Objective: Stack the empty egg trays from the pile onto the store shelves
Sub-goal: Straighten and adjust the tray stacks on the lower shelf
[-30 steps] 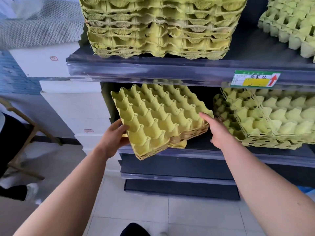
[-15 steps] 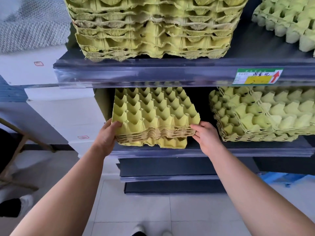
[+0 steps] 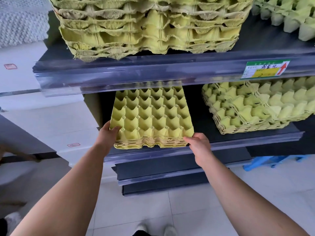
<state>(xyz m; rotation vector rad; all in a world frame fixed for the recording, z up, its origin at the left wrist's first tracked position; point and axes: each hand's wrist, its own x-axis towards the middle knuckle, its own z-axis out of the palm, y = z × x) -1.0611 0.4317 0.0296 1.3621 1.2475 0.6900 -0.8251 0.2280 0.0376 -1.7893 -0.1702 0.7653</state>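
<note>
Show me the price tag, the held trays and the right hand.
price tag (image 3: 265, 69): head view, label's centre.
held trays (image 3: 151, 116): head view, top tray's middle cups.
right hand (image 3: 199, 145): head view, back of the hand.

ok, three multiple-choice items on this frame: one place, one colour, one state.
1. Where is the held tray stack? A) floor B) shelf under the price tag, left of another pile C) top shelf
2. Colour of the tag's arrow? A) red B) blue C) black
3. Hands? A) both free B) one holds C) both grip the stack's near corners
1 B: it lies beside the pile. 2 A: arrow is red. 3 C: left hand and right hand each clasp a corner.
</note>
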